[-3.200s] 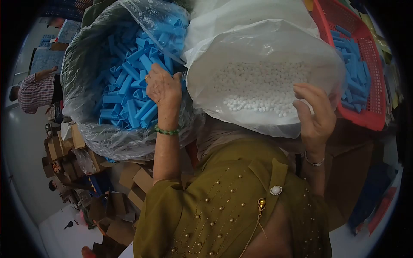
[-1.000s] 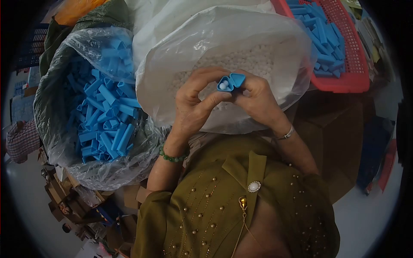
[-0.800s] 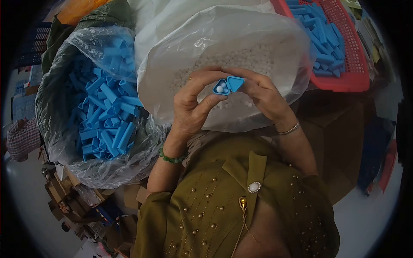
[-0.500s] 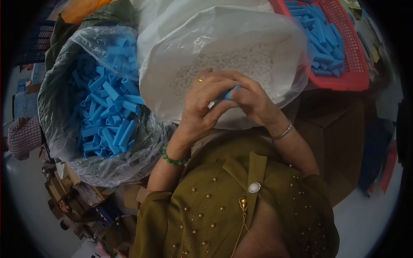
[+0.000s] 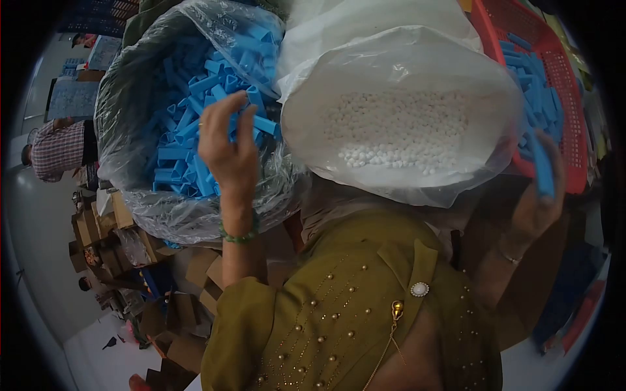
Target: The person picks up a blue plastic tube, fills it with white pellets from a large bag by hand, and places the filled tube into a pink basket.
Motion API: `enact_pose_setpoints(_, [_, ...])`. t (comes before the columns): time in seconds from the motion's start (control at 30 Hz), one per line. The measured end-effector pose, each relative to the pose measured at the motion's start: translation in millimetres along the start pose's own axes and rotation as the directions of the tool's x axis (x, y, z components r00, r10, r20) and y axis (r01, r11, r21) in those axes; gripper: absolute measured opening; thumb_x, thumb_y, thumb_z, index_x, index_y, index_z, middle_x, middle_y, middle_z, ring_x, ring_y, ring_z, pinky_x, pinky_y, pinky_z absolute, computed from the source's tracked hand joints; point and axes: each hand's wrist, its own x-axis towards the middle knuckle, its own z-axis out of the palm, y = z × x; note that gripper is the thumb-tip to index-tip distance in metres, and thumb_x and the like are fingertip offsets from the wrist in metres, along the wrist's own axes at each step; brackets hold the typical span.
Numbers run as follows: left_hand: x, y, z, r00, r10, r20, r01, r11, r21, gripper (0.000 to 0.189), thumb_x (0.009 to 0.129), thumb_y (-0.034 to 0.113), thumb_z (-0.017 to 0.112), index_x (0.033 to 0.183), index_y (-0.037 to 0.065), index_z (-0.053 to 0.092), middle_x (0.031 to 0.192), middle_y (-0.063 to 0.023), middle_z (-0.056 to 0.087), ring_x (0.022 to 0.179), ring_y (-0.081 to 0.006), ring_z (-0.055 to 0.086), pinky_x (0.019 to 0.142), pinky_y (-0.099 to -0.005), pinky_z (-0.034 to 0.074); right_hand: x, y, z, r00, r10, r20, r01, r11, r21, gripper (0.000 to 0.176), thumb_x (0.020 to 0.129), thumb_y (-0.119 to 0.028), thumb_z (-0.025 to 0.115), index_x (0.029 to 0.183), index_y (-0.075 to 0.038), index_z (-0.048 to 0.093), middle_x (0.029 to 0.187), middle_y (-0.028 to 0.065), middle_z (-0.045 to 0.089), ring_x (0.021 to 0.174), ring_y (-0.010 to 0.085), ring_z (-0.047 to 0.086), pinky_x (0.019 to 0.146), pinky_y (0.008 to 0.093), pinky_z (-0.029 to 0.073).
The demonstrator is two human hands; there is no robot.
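Note:
My left hand [image 5: 228, 143], with a green bead bracelet, is over a plastic-lined bag [image 5: 120, 124] heaped with blue triangular plastic tubes [image 5: 186, 133]. Its thumb and fingers are apart, and I see nothing held between them. At the right, my right hand [image 5: 546, 195] is blurred beside the red basket [image 5: 574, 153]. A blue triangular tube [image 5: 542, 168] is in its grip. Between my hands lies a white plastic-lined sack [image 5: 391, 62] with many small white balls [image 5: 398, 130] inside.
More blue tubes [image 5: 538, 91] lie in the red basket. Cardboard boxes [image 5: 189, 313] stand on the floor at the lower left. A person in a checked shirt [image 5: 59, 150] is farther off at the left.
My hands were together over the white sack around a blue piece. They have parted: the left moved to the bag of tubes, the right to the basket with a tube. The view has shifted.

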Motion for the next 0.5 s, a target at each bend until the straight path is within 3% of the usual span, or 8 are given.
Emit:
enact_pose_setpoints(0.03, [6.3,-20.4,0.2,1.000,0.003,-0.001,-0.003,1.000,-0.005,0.030,0.078,0.013,0.075,0.104,0.001,0.066,0.102,-0.0149,0.066,0.098,-0.0319,0.061,0.084,-0.0423,0.047,12.2,20.2,-23.4,1.000,-0.003,-0.002,0.003,1.000,-0.005,0.073,0.088,-0.053,0.060,0.131,0.006,0.049,0.129,0.0196,0.054,0.121,0.0290,0.052,0.103,0.0404,0.040])
enact_pose_setpoints(0.07, [10.0,-39.6,2.3,1.000,-0.029,0.009,0.023,0.916,0.400,0.036,0.079,0.019,0.075,0.107,0.001,0.064,0.104,-0.0151,0.066,0.101,-0.0334,0.061,0.089,-0.0437,0.043,23.9,42.1,-47.9,0.999,-0.033,-0.010,0.026,0.920,-0.391,0.063,0.090,-0.044,0.062,0.131,0.003,0.051,0.131,0.0188,0.054,0.122,0.0292,0.051,0.104,0.0421,0.039])
enact_pose_setpoints(0.1, [12.0,-52.2,7.3,0.998,-0.062,0.007,0.036,0.677,0.735,0.042,0.079,0.026,0.074,0.110,0.001,0.062,0.105,-0.0153,0.067,0.104,-0.0349,0.060,0.093,-0.0452,0.040,30.2,50.2,-61.0,0.998,-0.063,-0.007,0.039,0.696,-0.717,0.054,0.092,-0.035,0.063,0.131,0.001,0.052,0.132,0.0181,0.053,0.124,0.0294,0.050,0.105,0.0437,0.039])
enact_pose_setpoints(0.2, [16.9,-68.6,21.6,0.948,-0.298,0.109,0.086,0.573,0.815,0.053,0.078,0.036,0.074,0.115,0.002,0.059,0.107,-0.0156,0.067,0.108,-0.0365,0.058,0.098,-0.0475,0.033,42.9,33.2,-45.5,0.989,-0.134,-0.060,0.028,0.574,-0.818,0.040,0.092,-0.015,0.064,0.128,-0.002,0.056,0.129,0.0157,0.056,0.119,0.0293,0.054,0.101,0.0410,0.043])
enact_pose_setpoints(0.23, [15.4,-71.2,21.0,0.948,-0.300,0.109,0.088,0.572,0.815,0.053,0.078,0.036,0.074,0.115,0.002,0.059,0.107,-0.0156,0.067,0.108,-0.0365,0.058,0.098,-0.0475,0.033,40.9,25.7,-30.8,0.989,-0.134,-0.059,0.029,0.575,-0.818,0.040,0.092,-0.015,0.064,0.128,-0.002,0.056,0.129,0.0157,0.056,0.119,0.0293,0.054,0.101,0.0410,0.043])
enact_pose_setpoints(0.3, [15.1,-74.4,21.8,0.968,-0.252,0.008,0.151,0.602,0.784,0.050,0.077,0.031,0.075,0.115,0.002,0.059,0.108,-0.0165,0.066,0.106,-0.0357,0.060,0.097,-0.0462,0.036,27.7,7.0,6.4,0.994,-0.023,-0.109,-0.022,0.917,-0.397,0.031,0.089,-0.005,0.065,0.119,0.000,0.062,0.119,0.0154,0.061,0.106,0.0261,0.061,0.087,0.0330,0.050])
enact_pose_setpoints(0.43, [9.4,-43.5,-6.7,0.968,-0.238,-0.080,0.242,0.793,0.559,0.040,0.077,0.017,0.074,0.112,0.003,0.062,0.104,-0.0160,0.066,0.102,-0.0340,0.061,0.094,-0.0435,0.041,4.8,-15.9,53.8,0.991,-0.075,0.108,0.110,0.924,-0.367,0.023,0.087,0.001,0.064,0.110,0.001,0.066,0.108,0.0122,0.064,0.092,0.0203,0.062,0.072,0.0272,0.050])
enact_pose_setpoints(0.5, [3.9,-17.9,-22.6,0.992,-0.040,-0.123,0.065,0.978,0.200,0.029,0.078,0.005,0.071,0.106,0.002,0.064,0.097,-0.0139,0.067,0.095,-0.0323,0.062,0.087,-0.0399,0.047,-3.2,-20.7,70.6,0.964,0.078,0.255,-0.049,0.992,-0.118,0.021,0.084,0.000,0.066,0.106,0.001,0.067,0.101,0.0110,0.064,0.084,0.0178,0.060,0.068,0.0270,0.048])
